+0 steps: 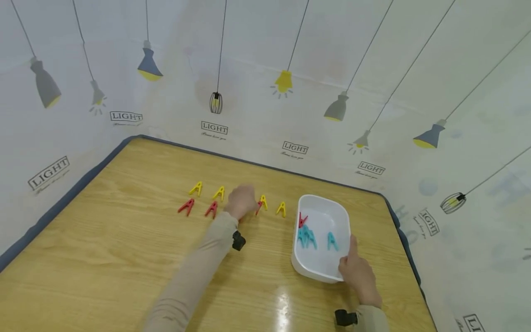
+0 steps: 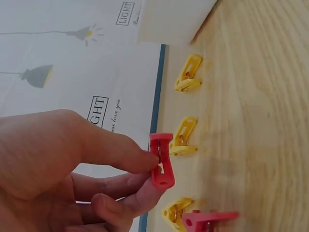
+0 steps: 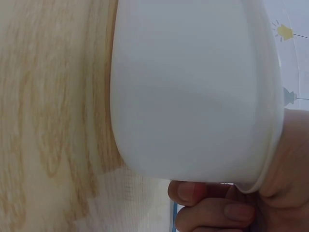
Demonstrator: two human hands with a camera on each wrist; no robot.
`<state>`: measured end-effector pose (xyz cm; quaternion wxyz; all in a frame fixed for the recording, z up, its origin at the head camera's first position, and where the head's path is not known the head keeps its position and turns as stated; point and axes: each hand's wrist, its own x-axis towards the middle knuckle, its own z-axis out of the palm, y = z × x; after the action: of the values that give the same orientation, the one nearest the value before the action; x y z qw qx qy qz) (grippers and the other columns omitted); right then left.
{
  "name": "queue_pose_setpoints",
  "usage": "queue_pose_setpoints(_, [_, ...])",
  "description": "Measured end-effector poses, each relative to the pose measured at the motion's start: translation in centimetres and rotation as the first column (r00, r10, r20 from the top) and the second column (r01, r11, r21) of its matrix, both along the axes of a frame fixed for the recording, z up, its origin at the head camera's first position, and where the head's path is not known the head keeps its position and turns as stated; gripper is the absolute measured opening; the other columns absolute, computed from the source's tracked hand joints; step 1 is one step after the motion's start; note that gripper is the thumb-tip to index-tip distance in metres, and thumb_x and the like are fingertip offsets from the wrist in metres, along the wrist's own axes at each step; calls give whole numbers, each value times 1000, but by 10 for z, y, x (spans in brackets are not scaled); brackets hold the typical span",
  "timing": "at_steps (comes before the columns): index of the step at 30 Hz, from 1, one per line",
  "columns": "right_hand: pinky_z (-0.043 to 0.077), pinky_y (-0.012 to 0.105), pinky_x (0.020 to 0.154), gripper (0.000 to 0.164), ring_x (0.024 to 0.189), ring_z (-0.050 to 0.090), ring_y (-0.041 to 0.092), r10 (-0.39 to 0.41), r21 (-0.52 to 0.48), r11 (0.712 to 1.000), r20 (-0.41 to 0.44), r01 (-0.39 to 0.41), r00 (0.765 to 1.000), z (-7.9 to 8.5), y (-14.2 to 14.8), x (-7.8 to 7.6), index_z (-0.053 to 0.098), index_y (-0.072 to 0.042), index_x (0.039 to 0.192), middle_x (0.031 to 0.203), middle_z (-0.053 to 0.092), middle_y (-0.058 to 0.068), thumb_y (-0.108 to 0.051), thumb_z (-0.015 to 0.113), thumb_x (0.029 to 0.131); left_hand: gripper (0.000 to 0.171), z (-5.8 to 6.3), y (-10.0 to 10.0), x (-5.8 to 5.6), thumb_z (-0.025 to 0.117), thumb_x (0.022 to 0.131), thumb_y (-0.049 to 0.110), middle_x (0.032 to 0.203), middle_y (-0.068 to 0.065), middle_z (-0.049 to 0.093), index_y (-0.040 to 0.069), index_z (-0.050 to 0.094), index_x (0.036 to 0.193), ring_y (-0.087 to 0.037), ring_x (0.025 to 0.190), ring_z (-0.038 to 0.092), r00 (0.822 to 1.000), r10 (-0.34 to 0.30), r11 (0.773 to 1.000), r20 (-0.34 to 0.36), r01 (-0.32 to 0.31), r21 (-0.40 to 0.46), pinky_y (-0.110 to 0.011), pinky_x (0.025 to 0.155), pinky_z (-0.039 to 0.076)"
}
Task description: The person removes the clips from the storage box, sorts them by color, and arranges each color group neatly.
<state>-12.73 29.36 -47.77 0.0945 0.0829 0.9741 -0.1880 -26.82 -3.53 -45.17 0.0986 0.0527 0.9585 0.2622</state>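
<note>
Between thumb and fingers, my left hand (image 1: 242, 201) pinches a red clothespin (image 2: 162, 162), held up beside the row of pegs. Yellow clothespins (image 2: 185, 136) lie on the table near that hand, and another red clothespin (image 2: 210, 220) shows at the lower edge of the left wrist view. My right hand (image 1: 360, 273) grips the rim of a white plastic tub (image 1: 319, 272) at its near right corner, the thumb inside and fingers curled outside. Inside the tub are several teal clothespins (image 1: 332, 241) and a red clothespin (image 1: 302, 220) against the left wall.
Two red clothespins (image 1: 211, 210) lie left of my left hand, with yellow clothespins (image 1: 196, 188) behind them. The wooden table (image 1: 103, 230) has a dark blue edge (image 1: 257, 163) along its back and sides. A wall covering printed with lamps (image 1: 166, 101) rises close behind.
</note>
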Motion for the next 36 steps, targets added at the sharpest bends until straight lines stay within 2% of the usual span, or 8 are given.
queue_pose_setpoints(7, [35, 31, 50, 73, 52, 46, 20, 0, -4, 1000, 2, 0, 1000, 1, 0, 0, 0, 2, 156, 62, 51, 8, -14, 40, 98, 28, -9, 4, 4, 74, 86, 16, 71, -2, 46, 10, 50, 74, -18, 66, 44, 1000, 12, 1000, 28, -12, 1, -33, 60, 39])
queue_pose_setpoints(11, [35, 31, 50, 73, 51, 46, 20, 0, -5, 1000, -2, 0, 1000, 2, 0, 0, 0, 3, 156, 62, 51, 8, -13, 41, 98, 26, -9, 7, 7, 71, 88, 16, 71, -3, 45, 10, 50, 74, -18, 66, 44, 998, 7, 1000, 56, -6, -13, -32, 60, 38])
queue_pose_setpoints(15, [35, 31, 50, 73, 52, 47, 20, -2, -3, 1000, 1, 2, 1000, 3, 0, -1, 1, 2, 156, 64, 52, 9, -13, 41, 98, 24, -10, 12, 10, 71, 87, 17, 73, -4, 50, 9, 52, 75, -19, 69, 47, 999, 4, 999, 44, -2, -39, -33, 61, 42])
queue_pose_setpoints(20, [35, 31, 50, 72, 52, 47, 20, -2, -9, 1000, 5, 3, 1000, 3, 0, 0, 1, 3, 156, 64, 52, 9, -13, 41, 98, 15, -18, 18, 12, 72, 86, 16, 83, -6, 61, 7, 61, 85, -20, 74, 52, 999, -20, 998, 27, 21, -59, -36, 71, 49])
queue_pose_setpoints(24, [35, 31, 50, 72, 51, 46, 20, 6, -23, 1000, 3, -6, 1000, 4, -1, 0, 1, 4, 156, 64, 51, 9, -12, 41, 98, 13, -22, 21, 14, 72, 85, 15, 78, -4, 60, 9, 61, 80, -19, 71, 52, 999, -35, 996, 22, 36, -81, -34, 66, 47])
queue_pose_setpoints(29, [35, 31, 50, 72, 51, 46, 20, 8, -20, 1000, 1, -8, 1000, 3, -1, -1, 1, 4, 156, 63, 51, 9, -12, 41, 98, 22, -25, 22, 15, 71, 85, 13, 67, -1, 51, 11, 55, 71, -18, 64, 49, 999, -45, 996, 24, 46, -80, -31, 59, 41])
queue_pose_setpoints(36, [35, 31, 49, 72, 51, 47, 20, 19, -20, 1000, -24, -19, 1000, 1, 1, -1, 1, 3, 156, 63, 53, 9, -12, 42, 98, 19, -23, 22, 17, 72, 87, 15, 68, 0, 53, 12, 57, 75, -16, 62, 50, 999, -36, 996, 29, 38, -87, -31, 57, 41])
